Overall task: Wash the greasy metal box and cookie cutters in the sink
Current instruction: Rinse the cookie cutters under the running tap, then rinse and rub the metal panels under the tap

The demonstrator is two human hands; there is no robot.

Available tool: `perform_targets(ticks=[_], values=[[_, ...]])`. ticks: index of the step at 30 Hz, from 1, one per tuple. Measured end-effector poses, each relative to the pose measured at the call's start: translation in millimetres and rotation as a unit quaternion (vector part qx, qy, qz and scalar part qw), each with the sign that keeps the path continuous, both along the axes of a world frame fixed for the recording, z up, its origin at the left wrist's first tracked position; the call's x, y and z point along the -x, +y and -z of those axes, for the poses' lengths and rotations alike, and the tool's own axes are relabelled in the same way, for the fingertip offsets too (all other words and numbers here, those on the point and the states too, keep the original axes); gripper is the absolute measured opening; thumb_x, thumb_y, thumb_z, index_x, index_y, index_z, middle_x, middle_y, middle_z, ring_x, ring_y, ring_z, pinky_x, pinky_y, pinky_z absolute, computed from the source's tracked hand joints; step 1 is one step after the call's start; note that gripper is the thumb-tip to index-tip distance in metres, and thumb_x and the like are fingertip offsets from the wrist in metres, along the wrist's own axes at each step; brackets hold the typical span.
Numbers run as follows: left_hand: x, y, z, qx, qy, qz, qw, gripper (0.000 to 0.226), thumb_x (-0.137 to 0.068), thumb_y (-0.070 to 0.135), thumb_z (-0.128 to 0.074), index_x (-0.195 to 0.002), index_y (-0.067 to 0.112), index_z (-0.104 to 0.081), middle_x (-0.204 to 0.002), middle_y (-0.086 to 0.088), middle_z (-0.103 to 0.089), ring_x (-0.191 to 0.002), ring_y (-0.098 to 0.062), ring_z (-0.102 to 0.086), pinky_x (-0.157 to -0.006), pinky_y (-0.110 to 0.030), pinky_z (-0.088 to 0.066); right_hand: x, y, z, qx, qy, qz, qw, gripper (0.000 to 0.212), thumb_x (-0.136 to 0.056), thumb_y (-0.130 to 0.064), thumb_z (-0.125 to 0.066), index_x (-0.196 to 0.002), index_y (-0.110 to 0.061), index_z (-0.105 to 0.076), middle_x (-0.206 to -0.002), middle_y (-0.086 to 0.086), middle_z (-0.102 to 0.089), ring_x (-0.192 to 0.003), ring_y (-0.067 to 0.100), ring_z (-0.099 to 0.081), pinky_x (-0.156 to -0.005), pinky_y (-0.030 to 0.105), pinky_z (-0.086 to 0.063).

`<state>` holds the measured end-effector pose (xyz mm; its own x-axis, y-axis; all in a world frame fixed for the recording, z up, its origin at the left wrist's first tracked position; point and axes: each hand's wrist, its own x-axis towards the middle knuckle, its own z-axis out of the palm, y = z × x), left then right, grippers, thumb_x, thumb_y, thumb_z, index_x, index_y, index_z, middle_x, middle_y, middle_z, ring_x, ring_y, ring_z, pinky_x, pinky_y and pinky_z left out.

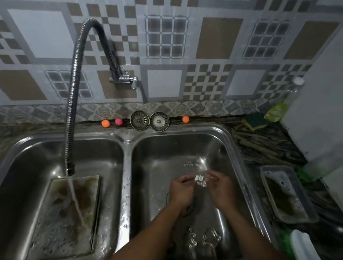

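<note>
Right basin (222,145) of the double sink: my left hand (181,190) and right hand (220,185) meet above the drain. The fingers of both are curled and pinch one small shiny cookie cutter (200,180) between them. Its shape is too blurred to tell.

Two more cutters lie flat and side by side on the basin floor near me, one gingerbread-man cutter (191,237) and one rounded cutter (211,236). My forearms pass just left and right of them. Cutters counted: three.

Left basin (104,151): one flat metal tray (56,237), stained brown, lies with its long axis running from me toward the wall, leaning right at the far end. The flexible faucet hose (71,94) arches over it and its water stream (77,204) falls on the tray.

On the desk (260,142) right of the sink stands one metal box (286,193), open side up, grimy inside. Its long axis runs away from me, parallel to the sink edge.

Along the back ledge stand two sink strainers (139,120) (159,121) and three small balls, two orange (105,123) (185,119) and one pink (118,121). Far right are one green-and-yellow sponge (253,120), two clear bottles (286,102) (338,159), both leaning, and one white container (304,247) at the near edge.
</note>
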<state>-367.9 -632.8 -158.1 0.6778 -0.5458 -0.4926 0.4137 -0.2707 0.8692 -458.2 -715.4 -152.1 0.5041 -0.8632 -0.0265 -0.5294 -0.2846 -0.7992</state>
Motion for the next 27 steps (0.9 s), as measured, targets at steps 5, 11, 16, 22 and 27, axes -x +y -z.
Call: perform_targets(ticks=[5, 11, 16, 22, 27], values=[[5.3, 3.2, 47.5, -0.086, 0.004, 0.054, 0.995, 0.015, -0.088, -0.01, -0.061, -0.098, -0.006, -0.072, -0.078, -0.001, -0.067, -0.077, -0.017, -0.059, -0.065, -0.017, -0.049, 4.1, -5.6, 44.0, -0.105, 0.089, -0.06, 0.989, 0.018, -0.092, -0.008, -0.057, -0.089, -0.007, -0.075, -0.08, -0.001, -0.066, -0.079, 0.015, -0.062, -0.068, 0.023, -0.041], [12.5, 9.6, 79.8, -0.184, 0.014, 0.191, 0.964, 0.029, -0.096, 0.007, -0.055, -0.078, 0.03, -0.053, -0.079, 0.015, -0.051, -0.069, 0.005, -0.055, -0.061, -0.004, -0.044, 17.4, -3.6, 93.7, -0.179, 0.179, -0.043, 0.966, 0.029, -0.089, 0.007, -0.052, -0.114, 0.005, -0.066, -0.116, 0.016, -0.062, -0.109, 0.026, -0.059, -0.084, 0.014, -0.037], [29.3, 7.3, 77.1, -0.181, 0.106, 0.188, 0.959, 0.013, -0.088, -0.011, -0.046, -0.085, -0.004, -0.056, -0.059, -0.017, -0.056, -0.033, -0.017, -0.051, -0.032, -0.017, -0.034, 25.1, -1.0, 106.9, -0.182, 0.213, -0.055, 0.958, 0.029, -0.081, 0.0, -0.05, -0.054, -0.001, -0.06, -0.062, 0.017, -0.06, -0.069, 0.024, -0.055, -0.066, 0.039, -0.042], [24.7, 17.1, 61.6, -0.155, 0.143, 0.152, 0.966, 0.016, -0.088, 0.008, -0.056, -0.089, -0.002, -0.068, -0.061, -0.015, -0.064, -0.041, -0.02, -0.055, -0.033, -0.019, -0.034, 22.6, 0.3, 100.6, -0.151, 0.207, -0.018, 0.966, 0.037, -0.083, -0.007, -0.048, -0.048, -0.016, -0.052, -0.053, 0.002, -0.046, -0.06, 0.02, -0.045, -0.057, 0.032, -0.033], [-21.1, 48.0, 33.0, -0.11, 0.025, 0.051, 0.992, 0.031, -0.087, 0.009, -0.058, -0.058, 0.015, -0.062, -0.045, 0.003, -0.058, -0.036, -0.015, -0.053, -0.039, -0.022, -0.043, -27.4, 24.8, 50.2, -0.067, 0.183, -0.037, 0.98, 0.026, -0.091, -0.013, -0.052, -0.071, -0.003, -0.067, -0.081, 0.019, -0.066, -0.078, 0.031, -0.059, -0.066, 0.034, -0.037]])
